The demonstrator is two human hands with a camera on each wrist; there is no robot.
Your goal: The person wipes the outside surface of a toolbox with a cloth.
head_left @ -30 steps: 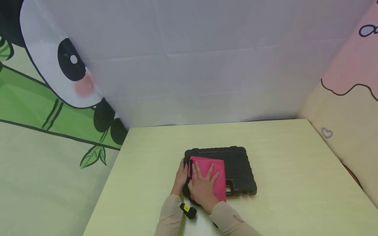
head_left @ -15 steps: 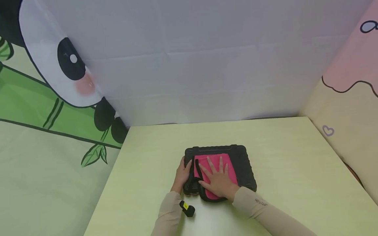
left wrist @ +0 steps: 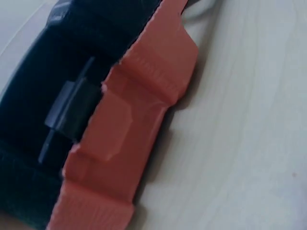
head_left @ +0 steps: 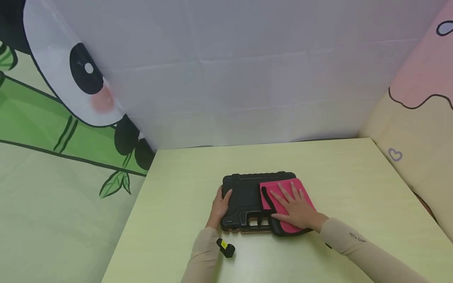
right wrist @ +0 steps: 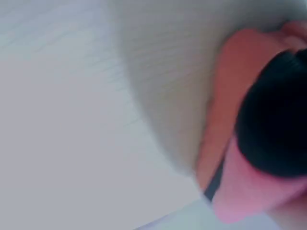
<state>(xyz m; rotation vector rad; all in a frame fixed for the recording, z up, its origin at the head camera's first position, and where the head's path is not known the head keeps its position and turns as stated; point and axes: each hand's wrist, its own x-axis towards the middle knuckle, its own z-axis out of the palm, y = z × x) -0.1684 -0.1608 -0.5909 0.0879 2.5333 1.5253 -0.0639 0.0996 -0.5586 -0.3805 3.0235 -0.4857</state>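
Note:
A black plastic carrying case (head_left: 244, 196) lies flat on the table, its cut-out handle towards me. Its orange lower half (left wrist: 110, 129) shows in the left wrist view beside a latch (left wrist: 72, 110). My left hand (head_left: 218, 208) holds the case's left edge, the thumb on top. On the right part of the case lies a pink fabric pouch (head_left: 270, 184) with black trim and a black strap (head_left: 267, 198). My right hand (head_left: 299, 208) rests on the pouch, fingers spread. In the right wrist view the pouch's black trim (right wrist: 273, 115) hides part of the case.
The pale wooden table (head_left: 177, 188) extends round the case. A white cloth wall (head_left: 247, 90) stands along its back, and printed panels rise at left and right. A black device with a yellow label (head_left: 225, 247) sits at my left wrist.
My right hand has moved to the right, and the pink pouch has slid with it across the case, uncovering the left part and handle. My left hand stays at the case's left edge.

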